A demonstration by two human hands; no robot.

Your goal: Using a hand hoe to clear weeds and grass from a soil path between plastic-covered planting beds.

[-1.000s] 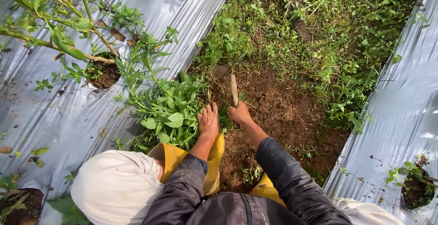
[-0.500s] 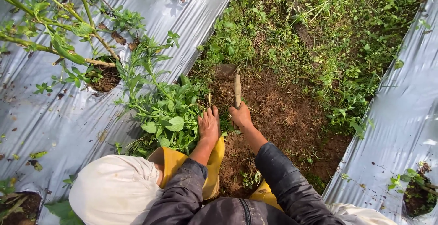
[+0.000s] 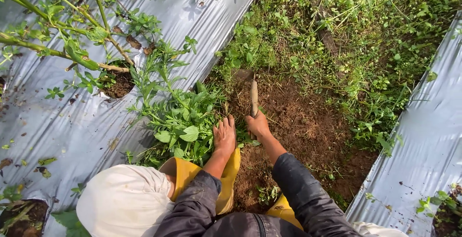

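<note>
My right hand [image 3: 258, 125] grips the wooden handle of a small hoe [image 3: 253, 95], whose metal blade is dug into the soil at the edge of the grass. My left hand [image 3: 224, 136] rests on a clump of leafy green weeds [image 3: 185, 117] beside the bare brown soil [image 3: 298, 121], fingers spread over the leaves. Both arms are in dark sleeves. Below the hands are my yellow rubber boots [image 3: 230, 169].
Silver plastic mulch [image 3: 72, 126] covers the beds left and right [image 3: 428, 145], with planting holes and a branching green plant [image 3: 72, 49] on the left. Dense grass and weeds [image 3: 337, 35] fill the furrow ahead. A white cloth bundle [image 3: 120, 201] lies at lower left.
The view has shifted slightly; both hands and the hoe sit a little further right and lower. The grip on the hoe and the left hand on the weeds are unchanged.
</note>
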